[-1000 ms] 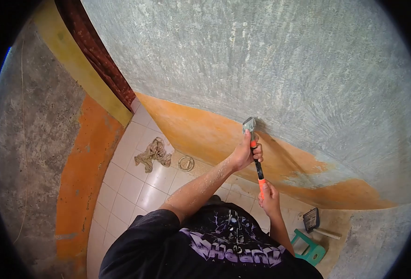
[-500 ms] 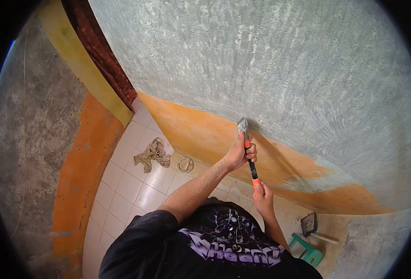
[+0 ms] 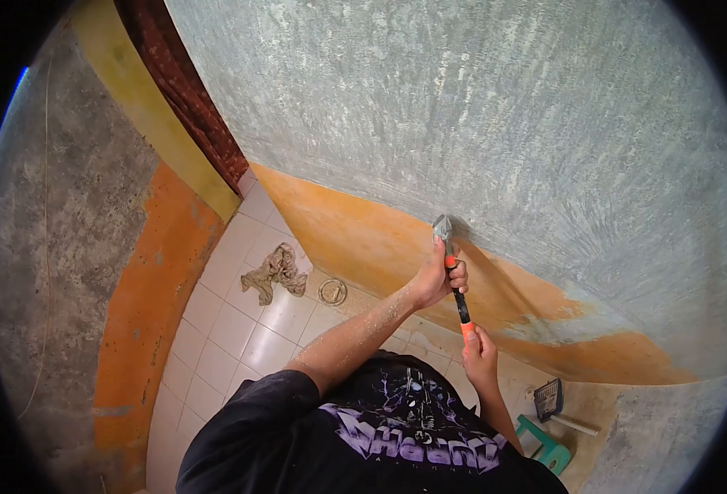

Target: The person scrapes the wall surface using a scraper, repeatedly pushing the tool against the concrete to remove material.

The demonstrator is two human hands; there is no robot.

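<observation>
The scraper [image 3: 452,276] stands nearly upright against the wall [image 3: 495,132], its metal blade pressed to the line where grey bare plaster meets the remaining orange paint [image 3: 363,239], which is where the edge can bite under the coat. The left hand [image 3: 439,278] has its grip clamped high on the orange-and-black handle just below the blade to bear down on it, while the right hand [image 3: 479,354] is closed round the handle's lower end to steady and steer. Below on the tiled floor [image 3: 232,329] lie a crumpled rag [image 3: 274,273] and a round drain cover [image 3: 331,291], and a brush [image 3: 551,398] rests by a green stool [image 3: 549,445], out of the way.
</observation>
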